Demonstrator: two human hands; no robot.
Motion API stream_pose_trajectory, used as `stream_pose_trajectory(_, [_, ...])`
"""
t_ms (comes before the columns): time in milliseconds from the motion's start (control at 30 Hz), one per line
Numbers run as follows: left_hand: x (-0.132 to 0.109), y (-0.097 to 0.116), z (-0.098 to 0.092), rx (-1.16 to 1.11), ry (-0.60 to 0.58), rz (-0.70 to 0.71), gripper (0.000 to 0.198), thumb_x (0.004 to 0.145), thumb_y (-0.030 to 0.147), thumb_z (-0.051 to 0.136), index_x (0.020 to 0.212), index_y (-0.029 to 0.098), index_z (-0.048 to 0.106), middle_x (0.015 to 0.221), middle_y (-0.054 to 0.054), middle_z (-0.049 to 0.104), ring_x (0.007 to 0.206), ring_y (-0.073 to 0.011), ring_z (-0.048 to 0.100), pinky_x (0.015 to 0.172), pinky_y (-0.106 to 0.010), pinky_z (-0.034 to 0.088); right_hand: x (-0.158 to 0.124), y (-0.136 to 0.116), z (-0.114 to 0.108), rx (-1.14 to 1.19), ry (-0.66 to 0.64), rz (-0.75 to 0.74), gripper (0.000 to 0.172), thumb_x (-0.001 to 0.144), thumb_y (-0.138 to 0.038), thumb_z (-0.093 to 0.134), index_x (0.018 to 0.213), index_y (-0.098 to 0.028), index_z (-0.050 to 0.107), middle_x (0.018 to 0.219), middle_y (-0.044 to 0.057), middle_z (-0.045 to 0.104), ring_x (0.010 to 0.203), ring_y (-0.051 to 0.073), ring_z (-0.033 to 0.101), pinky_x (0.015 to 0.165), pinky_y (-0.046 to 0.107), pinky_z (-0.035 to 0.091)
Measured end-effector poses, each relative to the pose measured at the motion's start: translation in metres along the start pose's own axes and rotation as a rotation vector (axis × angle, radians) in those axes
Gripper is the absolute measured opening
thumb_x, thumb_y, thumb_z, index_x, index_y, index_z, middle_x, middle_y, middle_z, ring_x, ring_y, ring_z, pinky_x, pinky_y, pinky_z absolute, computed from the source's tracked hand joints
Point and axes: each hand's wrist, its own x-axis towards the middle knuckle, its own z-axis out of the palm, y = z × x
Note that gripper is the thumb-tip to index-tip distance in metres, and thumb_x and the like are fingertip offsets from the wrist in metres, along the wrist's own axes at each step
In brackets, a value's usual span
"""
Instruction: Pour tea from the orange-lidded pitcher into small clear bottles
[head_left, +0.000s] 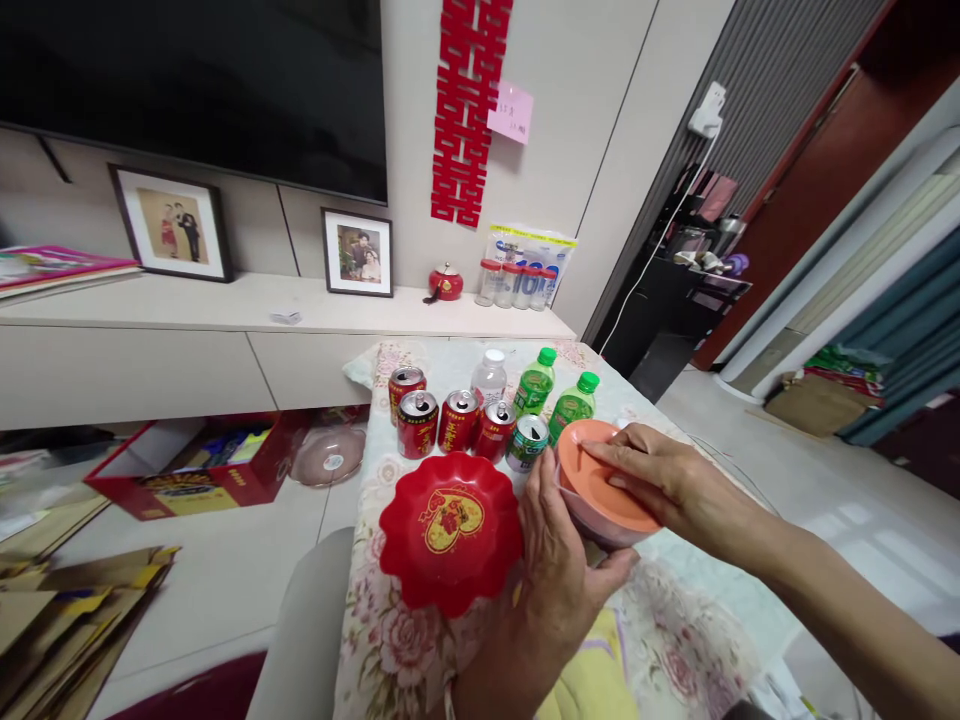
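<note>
My left hand (551, 565) is wrapped round the side and underside of a round food container (592, 518), whose wall looks clear to pinkish. On top of it sits an orange lid (596, 470), slightly tilted toward me. My right hand (664, 475) grips the lid from the right, with fingers lying across its top. What is inside the container is hidden. Just left of my left hand, a red scalloped plate (491, 545) with a gold heart design lies on the flowered tablecloth (409, 640). A small green can (527, 443) stands right behind my left fingertips.
Several red drink cans (417, 425), a clear bottle (490, 376) with a white cap and two green bottles (537, 385) stand along the far part of the table. A yellow cloth (592, 685) lies near me. Behind is a low cabinet (285, 310) with framed photos and jars.
</note>
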Motion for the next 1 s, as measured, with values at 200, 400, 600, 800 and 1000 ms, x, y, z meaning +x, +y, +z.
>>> stream_pose_trajectory(200, [-0.016,-0.005,-0.011,0.025,-0.152,-0.071,0.13,0.063,0.023,0.093,0.164,0.01,0.012,0.163,-0.033,0.039,0.151,-0.0475,0.047,0.116,-0.057,0.052,-0.024,-0.006,-0.013,-0.087,0.289,0.096,0.037,0.105,-0.031,0.058,0.14,-0.029,0.067,0.12,0.011,0.073,0.106,0.023,0.071,0.089,0.04,0.059])
stream_pose_trajectory(400, [-0.048,-0.013,-0.035,0.133,-0.268,-0.001,0.107,0.079,0.017,0.073,0.166,0.008,0.011,0.167,-0.032,0.036,0.154,-0.0458,0.042,0.117,-0.06,0.05,-0.093,-0.023,0.043,0.199,0.613,0.56,0.039,0.099,-0.043,0.068,0.135,-0.028,0.07,0.124,0.01,0.074,0.102,0.023,0.075,0.084,0.039,0.065])
stream_pose_trajectory(600, [-0.097,-0.04,-0.047,0.191,-0.33,0.147,0.087,0.081,0.011,0.056,0.164,0.007,0.031,0.165,-0.026,0.045,0.148,-0.0382,0.052,0.112,-0.049,0.055,-0.131,-0.045,0.131,0.536,0.576,0.789,0.041,0.091,-0.053,0.073,0.118,-0.023,0.08,0.117,0.013,0.079,0.1,0.025,0.078,0.084,0.038,0.067])
stream_pose_trajectory(800, [-0.141,-0.065,-0.026,0.283,-0.228,0.339,0.046,0.084,0.014,0.059,0.127,0.026,0.07,0.129,-0.013,0.076,0.119,-0.0314,0.071,0.099,-0.045,0.055,-0.141,-0.057,0.163,0.509,0.476,0.829,0.037,0.092,-0.053,0.068,0.109,-0.024,0.083,0.11,0.012,0.082,0.1,0.028,0.079,0.088,0.039,0.066])
stream_pose_trajectory(1000, [-0.146,-0.074,-0.011,0.217,-0.03,0.351,0.038,0.091,0.022,0.049,0.12,0.027,0.073,0.116,-0.012,0.08,0.106,-0.0291,0.075,0.088,-0.043,0.054,-0.148,-0.064,0.172,0.416,0.501,0.738,0.033,0.098,-0.05,0.062,0.108,-0.026,0.082,0.108,0.009,0.083,0.098,0.026,0.081,0.087,0.034,0.067])
